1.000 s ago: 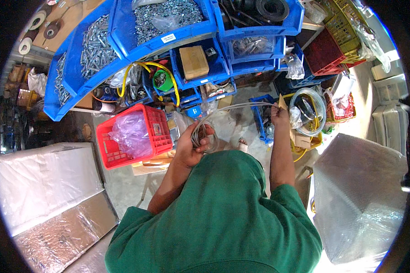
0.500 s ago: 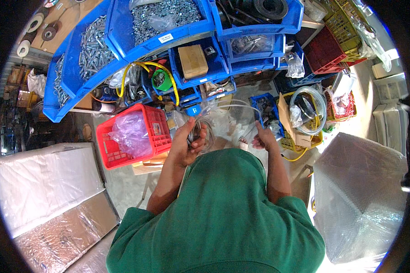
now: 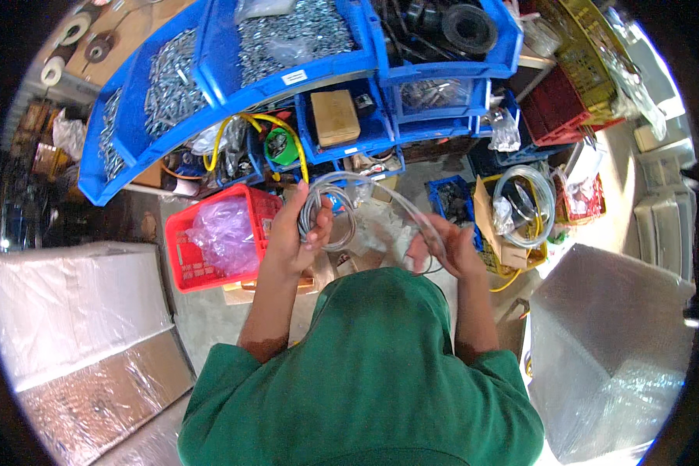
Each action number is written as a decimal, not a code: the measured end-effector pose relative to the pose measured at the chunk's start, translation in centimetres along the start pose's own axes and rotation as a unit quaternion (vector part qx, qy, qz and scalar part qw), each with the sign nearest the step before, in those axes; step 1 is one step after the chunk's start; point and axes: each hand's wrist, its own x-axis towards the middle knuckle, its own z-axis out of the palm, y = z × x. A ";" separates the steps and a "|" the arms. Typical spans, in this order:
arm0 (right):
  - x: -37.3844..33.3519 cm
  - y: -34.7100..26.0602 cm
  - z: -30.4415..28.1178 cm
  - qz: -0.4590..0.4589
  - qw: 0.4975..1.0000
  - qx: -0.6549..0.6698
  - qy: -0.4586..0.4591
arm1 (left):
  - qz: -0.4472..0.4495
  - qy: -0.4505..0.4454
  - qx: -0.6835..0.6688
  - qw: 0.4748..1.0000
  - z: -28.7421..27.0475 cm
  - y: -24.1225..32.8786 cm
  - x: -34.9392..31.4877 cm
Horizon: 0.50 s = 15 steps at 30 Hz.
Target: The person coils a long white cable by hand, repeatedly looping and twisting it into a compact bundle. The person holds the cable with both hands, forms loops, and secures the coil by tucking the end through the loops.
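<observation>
In the head view, the only one, the coil of thin hose (image 3: pixel 312 203) is near the middle of the frame, just left of centre, held up in front of the person. The work in hand looks to be winding this hose into loops; a next move would call for the left hand to keep the loops together while the right brings the loose run round to them.

The left hand (image 3: pixel 293 233) is partly closed: its thumb points up on one side of the coil and the fingers curl round the other, so the loops are gripped between them. From the coil, the loose run arcs to the right and down to the right hand (image 3: pixel 452 250). There the fingers seem parted and half bent, with the hose crossing them, but they are blurred, so I cannot tell whether they pinch it.

A red crate (image 3: pixel 180 242) sits left of the left hand, blue bins (image 3: pixel 248 99) fill the top, and a clear hose roll (image 3: pixel 549 200) lies right of centre.
</observation>
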 end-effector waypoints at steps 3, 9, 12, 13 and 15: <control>-3.2 -0.3 -0.6 0.059 0.982 -0.177 0.021 | 0.029 0.047 -0.011 0.998 -0.4 1.4 -0.3; 1.1 -2.8 -2.9 -0.156 0.922 0.142 0.323 | -0.070 0.054 0.058 0.994 2.0 -0.6 -1.1; 6.7 -3.0 -2.6 -0.190 0.881 0.288 0.325 | -0.119 -0.044 -0.025 0.992 2.9 -3.3 -0.1; 8.2 -1.7 -2.8 -0.210 0.869 0.351 0.277 | -0.093 -0.073 -0.051 0.992 3.2 -3.3 0.4; 10.4 0.3 -1.9 -0.191 0.847 0.415 0.271 | -0.032 -0.126 -0.106 0.986 3.6 -3.0 1.2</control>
